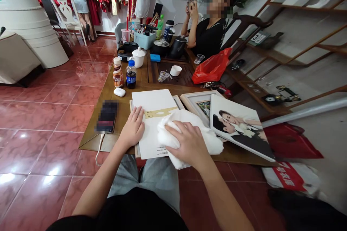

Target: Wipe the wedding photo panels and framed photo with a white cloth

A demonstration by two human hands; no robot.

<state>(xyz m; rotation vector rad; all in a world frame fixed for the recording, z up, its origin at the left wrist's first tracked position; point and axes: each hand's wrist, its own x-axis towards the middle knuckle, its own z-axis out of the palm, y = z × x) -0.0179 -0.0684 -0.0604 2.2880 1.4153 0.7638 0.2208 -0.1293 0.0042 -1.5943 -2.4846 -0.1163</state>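
Note:
My right hand (187, 140) is closed around part of a bunched white cloth (214, 140), which covers the right side of a white album or panel (151, 133). A tan band with an oval shape in it runs across that white surface, and small print shows near its lower edge. My left hand (133, 126) lies flat on the panel's left edge, fingers spread, holding nothing. Under the panel, the edge of a pale frame shows. Right of the cloth, a photo panel of a couple (240, 126) rests tilted over a framed picture (193, 98).
A charging phone (107, 117), white earbud case (119, 92), coffee bottle (118, 74) and cola bottle (131, 75) stand to the left. Farther back are a lidded cup (138, 58), blue basket (145, 39) and red plastic bag (213, 66). Another person (206, 36) sits across the table.

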